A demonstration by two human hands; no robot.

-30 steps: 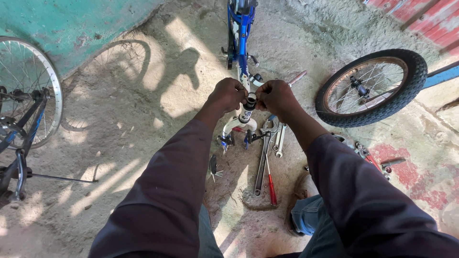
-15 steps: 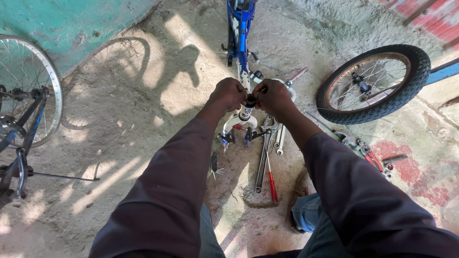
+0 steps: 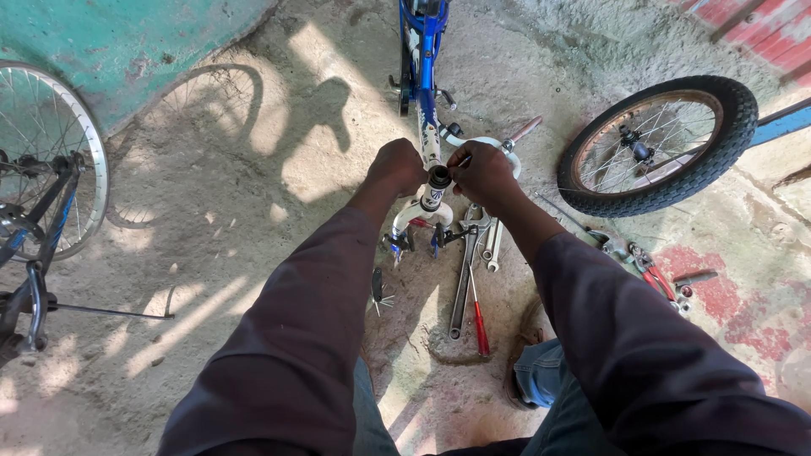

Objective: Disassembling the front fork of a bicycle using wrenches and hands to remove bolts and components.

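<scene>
Head tube (image 3: 438,179) of blue bicycle frame (image 3: 420,51) sits gripped between left hand (image 3: 397,166) and right hand (image 3: 481,171).

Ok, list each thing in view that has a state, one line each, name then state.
Left hand: closed around the frame's head tube.
Right hand: fingers pinched at the top of the tube.
Blue bicycle frame: lying on the ground, wheels off.
White fork: fitted in the frame, no wheel.
Knobby wheel: detached, lying flat.
Wrenches: loose on the ground.
Red-handled screwdriver: lying unused.

Bike repair yard — wheels (image 3: 659,143), wrenches (image 3: 473,253)
</scene>
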